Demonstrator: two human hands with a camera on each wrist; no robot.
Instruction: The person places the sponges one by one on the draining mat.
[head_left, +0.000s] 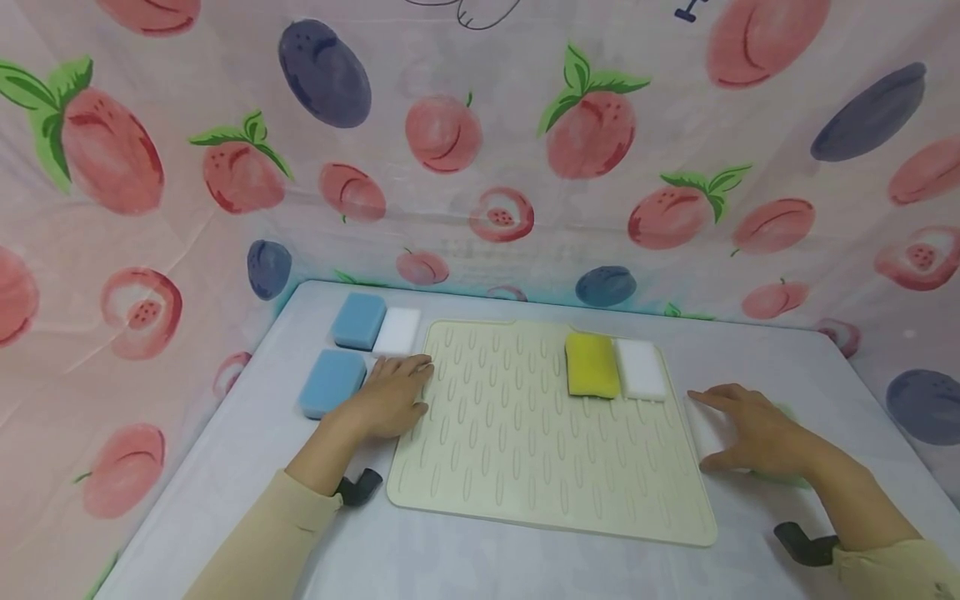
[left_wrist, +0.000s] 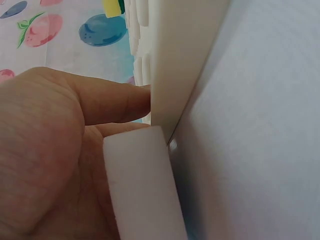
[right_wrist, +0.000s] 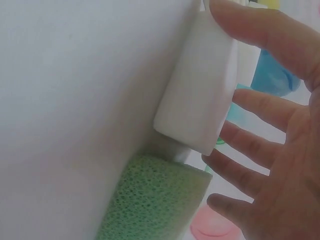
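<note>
A pale cream drying mat [head_left: 517, 442] with raised oval ribs lies on the table. My left hand [head_left: 392, 398] rests at its left edge, the thumb [left_wrist: 115, 102] touching the mat's side in the left wrist view. A white sponge block [left_wrist: 142, 185] stands beside that hand's palm. At the mat's right edge, my right hand [head_left: 768, 433] spreads its straight fingers over another white sponge [right_wrist: 200, 85]. Beside that sponge is a porous green sponge [right_wrist: 155, 200], mostly covered by the hand in the head view. A yellow sponge [head_left: 592, 365] and a white sponge [head_left: 640, 369] lie on the mat's upper right.
Left of the mat are two blue sponges [head_left: 360, 321] with dark undersides and a white sponge [head_left: 397, 331]. The white-covered table [head_left: 465, 558] meets a fruit-printed curtain [head_left: 450, 217] at the back and sides. A black wrist mount sits on each forearm.
</note>
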